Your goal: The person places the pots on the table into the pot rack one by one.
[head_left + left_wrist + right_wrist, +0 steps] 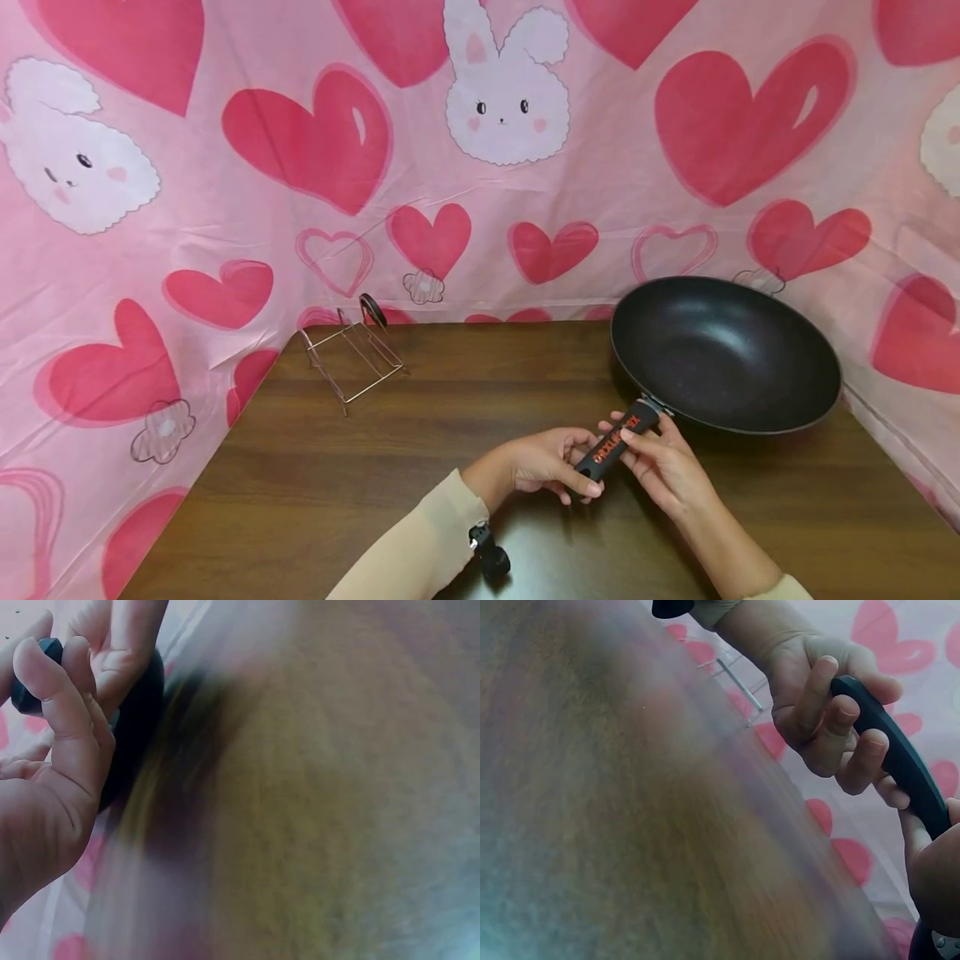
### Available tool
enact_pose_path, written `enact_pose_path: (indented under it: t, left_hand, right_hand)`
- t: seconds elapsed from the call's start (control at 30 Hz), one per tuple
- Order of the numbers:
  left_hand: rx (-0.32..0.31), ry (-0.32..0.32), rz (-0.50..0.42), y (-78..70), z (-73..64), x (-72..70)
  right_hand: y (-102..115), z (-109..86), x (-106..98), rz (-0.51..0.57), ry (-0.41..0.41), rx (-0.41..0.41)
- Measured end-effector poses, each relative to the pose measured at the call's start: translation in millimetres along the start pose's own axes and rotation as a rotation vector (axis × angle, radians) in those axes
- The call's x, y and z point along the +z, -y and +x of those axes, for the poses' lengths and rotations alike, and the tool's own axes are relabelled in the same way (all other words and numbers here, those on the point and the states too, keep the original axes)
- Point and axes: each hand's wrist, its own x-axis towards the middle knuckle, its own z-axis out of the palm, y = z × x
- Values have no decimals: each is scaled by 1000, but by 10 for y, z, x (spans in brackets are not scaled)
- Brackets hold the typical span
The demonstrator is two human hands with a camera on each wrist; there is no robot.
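A black, deep frying pan [712, 350] is held at the right of the head view, its inside facing up and toward me. Its black handle [611, 443] with orange lettering points down to the left. My right hand [670, 468] grips the handle close to the pan, thumb on top. At the handle's free end my left hand [551, 462] pinches it between thumb and fingers. The right wrist view shows the handle [900, 754] off the table, with left-hand fingers curled under it. In the left wrist view the pan is partly hidden behind the hands.
A wire rack [373, 386] with a black rounded part [372, 311] stands at the table's back left. The brown wooden table [480, 375] meets a pink cloth [480, 187] with hearts and rabbits behind. A small black device [491, 557] hangs at the left wrist.
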Motion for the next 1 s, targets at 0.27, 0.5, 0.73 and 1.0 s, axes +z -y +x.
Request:
enact_pose_path:
  t: [0.27, 0.5, 0.73, 1.0]
  left_hand:
    - [29, 9, 13, 83, -34, 23]
    - [78, -28, 87, 131, -107, 77]
    - [145, -208, 308, 139, -164, 230]
    - [249, -484, 711, 188, -222, 398]
  right_hand:
    - [-36, -62, 19, -48, 6, -59]
    - [-61, -127, 77, -237, -3, -152]
    - [-104, -114, 128, -369, -32, -259]
    - [-113, -70, 246, -513, -94, -276]
